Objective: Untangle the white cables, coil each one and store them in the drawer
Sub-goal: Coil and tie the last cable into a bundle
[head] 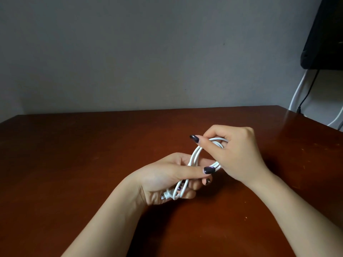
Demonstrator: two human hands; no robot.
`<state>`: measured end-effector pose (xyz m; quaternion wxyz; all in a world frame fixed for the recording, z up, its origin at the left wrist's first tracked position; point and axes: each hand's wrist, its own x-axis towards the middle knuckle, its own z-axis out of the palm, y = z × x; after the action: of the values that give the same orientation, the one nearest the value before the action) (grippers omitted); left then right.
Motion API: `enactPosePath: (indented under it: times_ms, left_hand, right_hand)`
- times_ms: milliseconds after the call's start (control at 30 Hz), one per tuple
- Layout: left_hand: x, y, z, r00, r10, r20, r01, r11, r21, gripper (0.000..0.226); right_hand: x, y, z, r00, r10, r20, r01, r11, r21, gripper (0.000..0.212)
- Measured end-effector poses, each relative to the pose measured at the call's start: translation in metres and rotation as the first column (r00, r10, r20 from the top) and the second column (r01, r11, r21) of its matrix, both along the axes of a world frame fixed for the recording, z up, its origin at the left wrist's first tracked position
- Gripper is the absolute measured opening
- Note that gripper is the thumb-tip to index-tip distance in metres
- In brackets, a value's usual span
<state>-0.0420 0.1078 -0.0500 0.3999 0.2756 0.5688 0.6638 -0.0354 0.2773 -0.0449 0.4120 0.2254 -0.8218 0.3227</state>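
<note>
A white cable [194,156] is wound into a narrow coil of a few loops, held above the brown wooden table [74,164]. My left hand [167,179], palm up, grips the coil's near end between thumb and fingers; a white plug sticks out below the palm. My right hand [235,153] holds the coil's far end from above, fingers curled through the loops and the index finger pointing left. No drawer is in view, and no second cable lies on the table.
A grey wall stands behind the table's far edge. At the upper right hangs a black device [323,34], with a white lead [297,89] and a black lead [306,93] running down behind the table's right corner.
</note>
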Motion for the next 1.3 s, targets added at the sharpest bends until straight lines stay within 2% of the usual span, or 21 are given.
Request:
enactPosePath:
  times_ms: [67, 133, 267, 333, 400, 467, 567, 633, 733, 800, 833, 900, 967, 1033, 1100, 1200, 1300]
  left_hand:
    - [0.002, 0.001, 0.002, 0.998, 0.050, -0.048, -0.052, 0.998, -0.038, 0.011]
    - [0.005, 0.005, 0.003, 0.978, 0.139, -0.157, -0.157, 0.981, -0.114, 0.012]
    - [0.009, 0.017, 0.001, 0.857, 0.248, -0.452, -0.372, 0.905, -0.208, 0.016]
    - [0.012, 0.020, -0.002, 0.732, 0.284, -0.620, -0.470, 0.869, -0.156, 0.018]
    - [0.012, 0.022, -0.007, 0.542, 0.283, -0.791, -0.545, 0.835, -0.074, 0.015]
    - [0.010, 0.022, -0.012, 0.356, 0.262, -0.897, -0.590, 0.807, 0.001, 0.017]
    - [0.004, 0.021, -0.013, 0.114, 0.366, -0.924, -0.630, 0.745, 0.218, 0.027]
    - [0.004, 0.020, -0.011, 0.072, 0.480, -0.874, -0.645, 0.691, 0.327, 0.026]
    - [0.004, 0.019, -0.008, 0.091, 0.607, -0.790, -0.669, 0.625, 0.402, 0.018]
    - [0.004, 0.018, -0.005, 0.137, 0.649, -0.749, -0.688, 0.606, 0.399, 0.017]
    - [0.004, 0.017, -0.003, 0.195, 0.650, -0.735, -0.683, 0.628, 0.374, 0.017]
    - [0.002, 0.014, 0.001, 0.403, 0.601, -0.690, -0.626, 0.731, 0.271, 0.022]
    - [0.001, 0.008, 0.003, 0.598, 0.472, -0.648, -0.522, 0.843, 0.132, 0.031]
    - [0.000, 0.004, 0.005, 0.734, 0.327, -0.595, -0.425, 0.905, -0.027, 0.031]
    - [-0.002, 0.003, 0.006, 0.848, 0.235, -0.475, -0.346, 0.925, -0.160, 0.030]
    - [-0.008, 0.003, 0.006, 0.933, 0.177, -0.313, -0.269, 0.922, -0.280, 0.027]
    - [-0.009, -0.002, 0.008, 0.934, 0.126, -0.334, -0.224, 0.935, -0.276, 0.051]
  right_hand:
    - [-0.001, 0.000, -0.001, 1.000, -0.019, -0.002, 0.019, 1.000, 0.011, 0.023]
    - [-0.002, 0.000, -0.001, 0.999, -0.035, -0.005, 0.035, 0.999, -0.022, 0.026]
    - [-0.006, 0.007, 0.000, 0.992, -0.124, -0.037, 0.122, 0.991, -0.058, 0.027]
    - [-0.009, 0.013, 0.000, 0.984, -0.175, -0.023, 0.172, 0.981, -0.093, 0.028]
    - [-0.011, 0.017, -0.002, 0.977, -0.215, 0.016, 0.215, 0.967, -0.139, 0.029]
    - [-0.012, 0.017, -0.002, 0.969, -0.242, 0.056, 0.248, 0.951, -0.186, 0.032]
    - [-0.013, 0.014, 0.000, 0.964, -0.244, 0.106, 0.264, 0.927, -0.266, 0.032]
    - [-0.013, 0.011, 0.001, 0.964, -0.216, 0.158, 0.257, 0.910, -0.324, 0.034]
    - [-0.014, 0.008, 0.000, 0.959, -0.148, 0.242, 0.239, 0.883, -0.405, 0.035]
    - [-0.015, 0.006, 0.001, 0.952, -0.111, 0.285, 0.230, 0.873, -0.429, 0.033]
    - [-0.015, 0.006, 0.001, 0.950, -0.111, 0.293, 0.234, 0.873, -0.427, 0.032]
    - [-0.015, 0.008, 0.001, 0.951, -0.148, 0.272, 0.252, 0.881, -0.400, 0.030]
    - [-0.014, 0.010, 0.001, 0.959, -0.207, 0.195, 0.264, 0.904, -0.336, 0.033]
    - [-0.011, 0.010, 0.000, 0.972, -0.209, 0.109, 0.230, 0.945, -0.234, 0.037]
    - [-0.009, 0.008, -0.001, 0.985, -0.165, 0.054, 0.171, 0.975, -0.143, 0.035]
    - [-0.007, 0.007, -0.001, 0.990, -0.137, 0.036, 0.140, 0.984, -0.111, 0.033]
    - [-0.005, 0.006, 0.001, 0.992, -0.120, 0.030, 0.122, 0.989, -0.081, 0.032]
